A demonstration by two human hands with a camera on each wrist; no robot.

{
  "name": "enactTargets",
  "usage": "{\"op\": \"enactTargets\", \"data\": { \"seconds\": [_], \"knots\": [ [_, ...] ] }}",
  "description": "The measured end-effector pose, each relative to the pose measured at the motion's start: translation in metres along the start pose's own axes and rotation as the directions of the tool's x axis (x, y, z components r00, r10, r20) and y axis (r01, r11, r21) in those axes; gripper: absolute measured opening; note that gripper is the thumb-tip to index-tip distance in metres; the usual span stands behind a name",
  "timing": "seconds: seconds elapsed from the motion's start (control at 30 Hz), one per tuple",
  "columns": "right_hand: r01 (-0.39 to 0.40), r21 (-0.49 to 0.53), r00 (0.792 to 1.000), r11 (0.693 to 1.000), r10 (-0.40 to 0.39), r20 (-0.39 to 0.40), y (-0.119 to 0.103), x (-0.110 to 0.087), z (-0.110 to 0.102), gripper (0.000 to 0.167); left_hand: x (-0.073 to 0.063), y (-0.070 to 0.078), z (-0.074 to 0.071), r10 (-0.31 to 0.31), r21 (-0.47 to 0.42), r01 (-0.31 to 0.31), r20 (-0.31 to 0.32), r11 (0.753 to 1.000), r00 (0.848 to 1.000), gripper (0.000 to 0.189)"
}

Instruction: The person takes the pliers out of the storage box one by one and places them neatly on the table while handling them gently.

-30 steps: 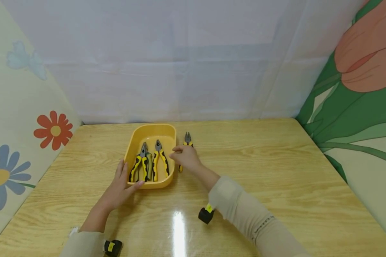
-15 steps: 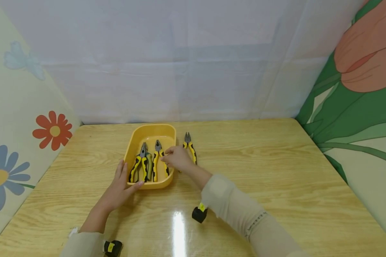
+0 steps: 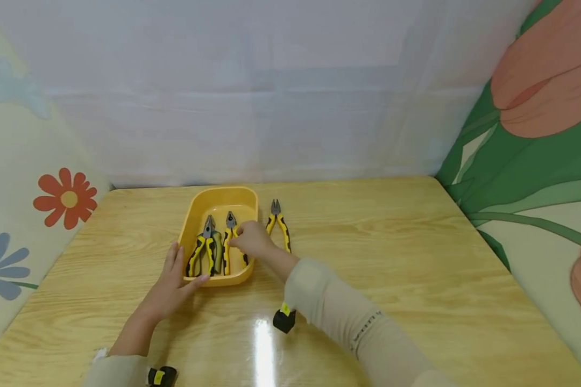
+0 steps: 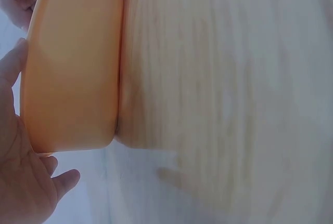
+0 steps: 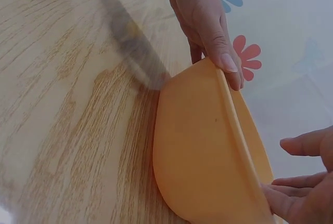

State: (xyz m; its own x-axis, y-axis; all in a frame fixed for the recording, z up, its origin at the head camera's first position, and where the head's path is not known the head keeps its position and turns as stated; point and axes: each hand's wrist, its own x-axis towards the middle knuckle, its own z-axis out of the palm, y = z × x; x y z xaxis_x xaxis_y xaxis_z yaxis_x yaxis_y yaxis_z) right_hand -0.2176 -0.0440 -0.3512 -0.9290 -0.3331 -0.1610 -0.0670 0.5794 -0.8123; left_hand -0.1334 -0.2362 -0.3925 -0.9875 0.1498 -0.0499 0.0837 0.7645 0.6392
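Observation:
My left hand point(image 3: 167, 285) rests at the near left corner of a yellow plastic tray point(image 3: 237, 279), its thumb along the near rim and its fingers against the left side. Inside lie black-and-yellow long-nose pliers point(image 3: 207, 236), green-handled pliers point(image 3: 218, 252) partly under them, and black-and-yellow combination pliers point(image 3: 227, 252). My right hand point(image 3: 256, 239) reaches over the right rim, above the combination pliers. In the right wrist view, thumb and fingers of this right hand point(image 5: 307, 182) stand apart and hold nothing visible. Another pair of pliers point(image 3: 277, 220) lies on the table right of the tray, its lower end hidden.
The wooden table point(image 3: 368, 242) extends far to the right of the tray. A white cloth point(image 3: 319, 123) hangs behind it, with flower-printed panels at both sides. A black wrist camera point(image 3: 284, 321) hangs below the right sleeve, and another point(image 3: 162, 376) by the left.
My right hand has moved left, from beside the pliers on the table to over the tray, uncovering those pliers. My left hand stays at the tray's corner. The head view has shifted slightly right.

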Motion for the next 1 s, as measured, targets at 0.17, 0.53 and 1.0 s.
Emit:
{"op": "enactTargets", "data": {
  "seconds": [0.17,0.53,1.0],
  "knots": [
    [-0.003,-0.019,1.0,1.0,0.003,0.001,0.003,0.001,0.002,0.046,0.0,0.001,0.006,0.004,-0.001,-0.004,-0.004,1.0,1.0,0.089],
    [-0.014,-0.197,1.0,0.98,0.015,0.005,0.004,0.004,0.016,0.03,-0.004,-0.001,0.011,-0.002,0.018,0.002,-0.006,1.0,1.0,0.091],
    [-0.029,-0.522,0.999,0.852,0.041,0.011,-0.012,0.015,0.03,0.021,-0.003,0.002,0.002,0.019,0.02,-0.018,-0.023,1.0,1.0,0.09]
  ]
}}
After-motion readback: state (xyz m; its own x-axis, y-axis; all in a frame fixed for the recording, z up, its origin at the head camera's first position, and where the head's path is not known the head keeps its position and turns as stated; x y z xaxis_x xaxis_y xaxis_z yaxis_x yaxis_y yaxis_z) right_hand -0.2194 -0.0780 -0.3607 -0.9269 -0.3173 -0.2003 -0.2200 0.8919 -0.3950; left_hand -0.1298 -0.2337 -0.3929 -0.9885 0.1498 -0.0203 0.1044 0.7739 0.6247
